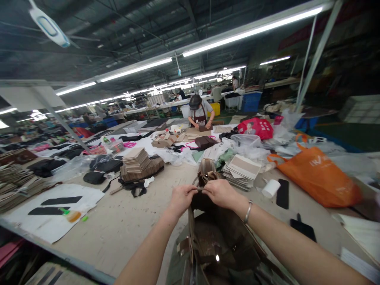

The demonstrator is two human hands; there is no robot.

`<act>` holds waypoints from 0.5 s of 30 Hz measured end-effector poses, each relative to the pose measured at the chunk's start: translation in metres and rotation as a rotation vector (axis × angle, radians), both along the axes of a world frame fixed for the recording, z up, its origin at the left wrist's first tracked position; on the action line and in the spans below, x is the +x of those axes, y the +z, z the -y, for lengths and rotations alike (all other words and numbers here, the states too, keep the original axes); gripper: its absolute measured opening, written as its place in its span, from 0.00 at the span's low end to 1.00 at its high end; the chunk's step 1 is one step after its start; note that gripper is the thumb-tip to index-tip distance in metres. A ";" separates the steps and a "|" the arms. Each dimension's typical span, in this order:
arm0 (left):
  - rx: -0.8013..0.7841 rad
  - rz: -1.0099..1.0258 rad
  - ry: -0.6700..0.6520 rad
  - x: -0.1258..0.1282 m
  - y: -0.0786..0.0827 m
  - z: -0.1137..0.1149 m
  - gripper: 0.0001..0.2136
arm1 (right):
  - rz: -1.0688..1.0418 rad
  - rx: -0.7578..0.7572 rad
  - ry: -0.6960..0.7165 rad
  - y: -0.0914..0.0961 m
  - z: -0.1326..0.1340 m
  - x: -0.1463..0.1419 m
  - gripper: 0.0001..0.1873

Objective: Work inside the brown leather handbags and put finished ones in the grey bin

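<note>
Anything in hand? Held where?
Yes: the brown bag. The left hand and right hand pinch its far edge, close together, between thumb and fingers.

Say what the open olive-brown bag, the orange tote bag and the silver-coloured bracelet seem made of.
Open olive-brown bag: perhaps coated fabric or imitation leather; its dark inside shows slight sheen, which leaves both possible.
Orange tote bag: likely thin fabric, matt, since it slumps in soft folds.
Silver-coloured bracelet: probably smooth polished metal, from its bright sheen.
</note>
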State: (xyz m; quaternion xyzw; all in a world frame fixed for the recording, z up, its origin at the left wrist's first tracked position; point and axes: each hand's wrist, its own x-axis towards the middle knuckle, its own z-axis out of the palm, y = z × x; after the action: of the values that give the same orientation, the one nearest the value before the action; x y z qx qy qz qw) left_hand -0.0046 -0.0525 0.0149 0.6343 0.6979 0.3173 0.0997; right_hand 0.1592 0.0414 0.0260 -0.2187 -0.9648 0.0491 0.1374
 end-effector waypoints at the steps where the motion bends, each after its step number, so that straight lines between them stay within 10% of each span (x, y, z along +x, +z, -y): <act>1: 0.006 -0.010 0.002 0.002 0.001 0.001 0.11 | -0.003 0.005 0.004 0.000 0.001 0.001 0.18; 15: -0.102 -0.126 -0.076 0.000 -0.006 0.002 0.17 | -0.164 -0.114 0.135 -0.041 -0.028 0.004 0.14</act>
State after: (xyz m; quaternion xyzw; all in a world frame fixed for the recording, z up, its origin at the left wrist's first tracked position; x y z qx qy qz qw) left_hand -0.0047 -0.0547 0.0088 0.6730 0.6936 0.2367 0.0998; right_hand 0.1629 0.0697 -0.0147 -0.1561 -0.9586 0.1306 0.1994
